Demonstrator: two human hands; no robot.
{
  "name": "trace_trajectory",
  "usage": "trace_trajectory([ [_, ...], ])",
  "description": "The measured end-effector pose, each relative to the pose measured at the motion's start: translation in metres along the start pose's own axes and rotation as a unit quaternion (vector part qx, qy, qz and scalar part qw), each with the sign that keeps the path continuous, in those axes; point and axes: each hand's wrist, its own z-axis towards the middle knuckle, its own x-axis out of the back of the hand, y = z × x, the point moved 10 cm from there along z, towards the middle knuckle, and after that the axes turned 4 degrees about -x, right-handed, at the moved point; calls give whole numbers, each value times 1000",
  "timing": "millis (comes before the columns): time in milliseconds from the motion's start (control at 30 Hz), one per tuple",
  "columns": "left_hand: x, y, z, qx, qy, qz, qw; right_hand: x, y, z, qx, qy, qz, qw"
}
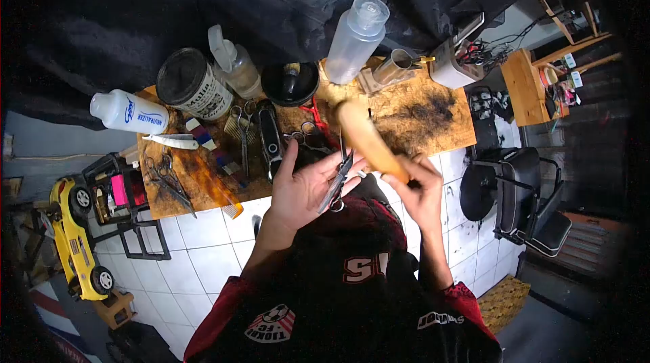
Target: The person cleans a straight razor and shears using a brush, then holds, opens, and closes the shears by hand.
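Note:
A pair of dark scissors (336, 186) lies across the palm of my left hand (301, 187), whose fingers are spread. My right hand (418, 189) has its fingers wrapped round a pale wooden-looking brush (371, 140), blurred at its far end, which is over the scissors and the table edge. Just left of my left hand, black clippers (269, 136) lie on the wooden table (433, 116). More scissors (244, 134) rest beside them, and an orange comb (213, 184) sits near the table's front edge.
Along the table's back stand a black tub (186, 79), a spray bottle (237, 69), a clear bottle (357, 38) and a white container (452, 65). A white bottle (132, 111) is at the left. A black chair (525, 194) stands at the right, a yellow toy car (78, 238) at the left.

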Motion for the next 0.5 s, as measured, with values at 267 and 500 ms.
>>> trace_trajectory([
  [267,2,11,3,-8,16,-23,1000,-23,-16,-35,84,-217,14,972],
  [500,-6,-16,14,44,10,-4,999,39,27,4,-55,53,0,997],
])
